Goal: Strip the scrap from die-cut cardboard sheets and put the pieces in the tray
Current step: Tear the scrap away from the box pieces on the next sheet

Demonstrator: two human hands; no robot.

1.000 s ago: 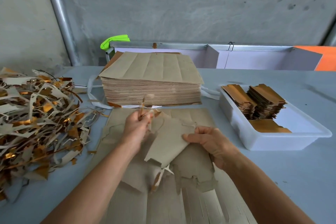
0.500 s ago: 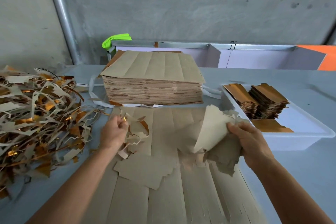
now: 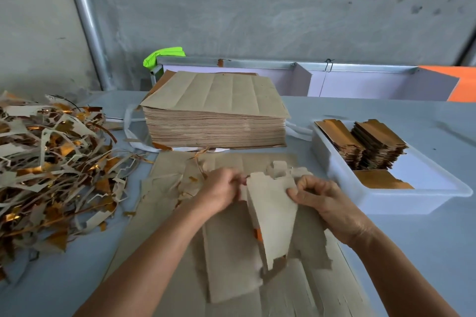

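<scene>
The die-cut cardboard piece is held at centre, long axis running from 12 to 6 o'clock, pinched at its top edges by the left hand and right hand, with the white tray lying at 3 o'clock, nearer the right hand.

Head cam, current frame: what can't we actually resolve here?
- Left hand fingertips: head view, hidden behind the cardboard piece; motion-blurred, so what they pinch is unclear.
- Sheet on the table: cut off by the bottom edge, partly covered by both forearms.
- Scrap pile: cut off by the left edge.
- Tray stacks: piece count too fine to tell.
- Right hand palm side: faces away.
</scene>
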